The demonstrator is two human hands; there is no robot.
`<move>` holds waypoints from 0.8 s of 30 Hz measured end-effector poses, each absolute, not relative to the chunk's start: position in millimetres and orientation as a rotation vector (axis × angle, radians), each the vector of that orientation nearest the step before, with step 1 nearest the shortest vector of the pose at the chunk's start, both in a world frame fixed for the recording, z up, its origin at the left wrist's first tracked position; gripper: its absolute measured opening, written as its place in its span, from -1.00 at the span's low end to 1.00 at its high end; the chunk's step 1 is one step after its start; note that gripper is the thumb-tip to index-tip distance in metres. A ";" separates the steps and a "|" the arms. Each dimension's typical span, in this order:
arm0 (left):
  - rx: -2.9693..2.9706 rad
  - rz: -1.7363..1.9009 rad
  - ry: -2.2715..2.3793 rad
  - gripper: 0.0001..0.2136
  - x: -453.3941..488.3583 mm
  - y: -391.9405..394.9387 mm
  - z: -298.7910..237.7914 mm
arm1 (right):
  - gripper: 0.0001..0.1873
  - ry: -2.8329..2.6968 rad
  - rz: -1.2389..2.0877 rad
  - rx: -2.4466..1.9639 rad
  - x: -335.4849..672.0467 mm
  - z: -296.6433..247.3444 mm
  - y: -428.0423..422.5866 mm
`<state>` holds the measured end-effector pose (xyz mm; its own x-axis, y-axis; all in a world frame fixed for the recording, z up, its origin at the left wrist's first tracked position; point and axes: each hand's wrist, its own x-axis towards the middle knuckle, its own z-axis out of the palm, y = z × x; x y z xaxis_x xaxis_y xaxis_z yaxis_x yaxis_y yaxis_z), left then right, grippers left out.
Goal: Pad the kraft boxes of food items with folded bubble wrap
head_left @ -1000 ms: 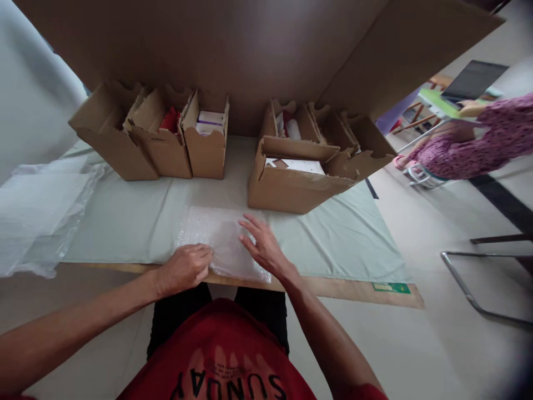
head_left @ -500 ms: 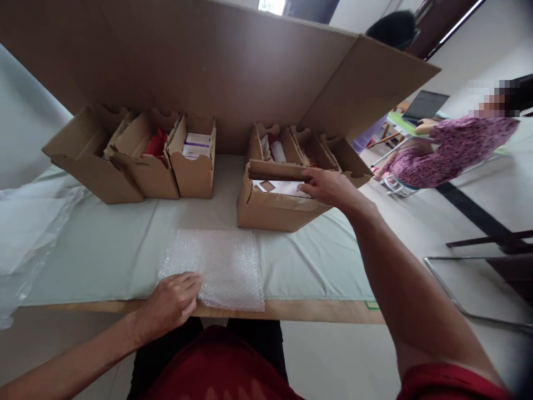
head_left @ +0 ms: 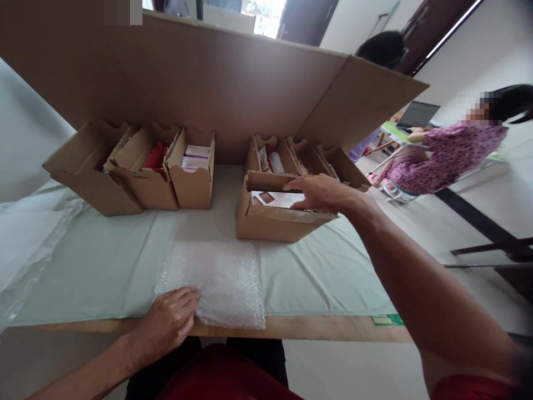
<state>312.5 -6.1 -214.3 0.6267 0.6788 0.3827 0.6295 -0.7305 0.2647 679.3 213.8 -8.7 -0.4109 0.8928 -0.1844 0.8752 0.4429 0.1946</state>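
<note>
A sheet of bubble wrap point(head_left: 216, 278) lies flat at the near edge of the table. My left hand point(head_left: 169, 319) rests on its near left corner with the fingers curled down onto it. My right hand point(head_left: 320, 193) reaches into the open cardboard box point(head_left: 270, 221) just behind the wrap, fingers bent over white flat items point(head_left: 272, 198) inside; whether it grips one is hidden.
A pale green cloth point(head_left: 104, 261) covers the table. Three open cartons point(head_left: 141, 178) stand at the back left, more cartons point(head_left: 291, 155) at the back right, before a tall cardboard screen point(head_left: 208, 83). Clear plastic point(head_left: 25, 244) lies at the left. A person in a purple top point(head_left: 441, 158) sits at the right.
My right hand left the bubble wrap, went forward to the box and now dips into it. My left hand stayed on the wrap's corner. The view tilted up.
</note>
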 end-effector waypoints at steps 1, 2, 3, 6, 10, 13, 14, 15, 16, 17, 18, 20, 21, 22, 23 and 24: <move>2.745 0.705 1.105 -0.66 312.6 -6.1 -214.2 | -0.40 2.502 0.023 1.450 677.3 -11.7 216.6; 2.752 0.697 1.106 -0.65 312.7 -6.2 -214.1 | -0.34 2.536 -0.046 1.391 674.9 -15.2 219.6; 2.759 0.692 1.105 -0.65 312.8 -6.3 -213.9 | -0.29 2.542 -0.095 1.356 672.2 -19.0 222.8; 2.773 0.699 1.108 -0.65 313.3 -6.7 -213.4 | -0.28 2.510 -0.103 1.337 665.3 -27.8 230.4; 2.774 0.703 1.118 -0.67 314.3 -6.7 -211.7 | -0.45 2.474 -0.031 1.391 667.3 -24.8 232.8; 2.780 0.704 1.112 -0.68 315.0 -6.0 -210.2 | -0.44 2.477 -0.002 1.441 674.8 -18.7 231.0; 2.781 0.707 1.112 -0.68 315.1 -5.7 -209.9 | -0.43 2.472 0.000 1.449 677.0 -17.9 230.1; 2.781 0.710 1.110 -0.68 315.2 -5.5 -209.8 | -0.43 2.466 -0.003 1.450 678.6 -17.9 229.2; 2.782 0.715 1.110 -0.67 315.3 -5.4 -209.8 | -0.43 2.463 -0.012 1.442 679.5 -18.7 228.5; 2.782 0.721 1.111 -0.67 315.3 -5.4 -209.9 | -0.43 2.468 -0.026 1.429 679.6 -19.8 228.0; 2.781 0.725 1.110 -0.67 315.2 -5.5 -210.2 | -0.45 2.478 -0.043 1.419 679.1 -21.2 227.7; 2.779 0.728 1.103 -0.67 314.9 -5.9 -210.9 | -0.49 2.499 -0.072 1.425 676.8 -23.1 228.2; 2.778 0.724 1.099 -0.67 314.6 -6.2 -211.2 | -0.52 2.499 -0.079 1.442 675.4 -23.5 228.9; 2.776 0.719 1.097 -0.67 314.4 -6.4 -211.5 | -0.54 2.492 -0.081 1.464 674.1 -23.7 229.9; 2.775 0.717 1.096 -0.67 314.2 -6.5 -211.6 | -0.55 2.481 -0.082 1.483 673.3 -23.8 231.1; 2.774 0.716 1.098 -0.67 314.0 -6.5 -211.7 | -0.55 2.468 -0.083 1.498 673.0 -24.3 232.6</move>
<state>314.0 -6.5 -211.7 0.6352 0.6635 0.3953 0.6293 -0.7414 0.2331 673.0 232.6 -24.3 -0.4385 0.8650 -0.2438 0.8795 0.4689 0.0818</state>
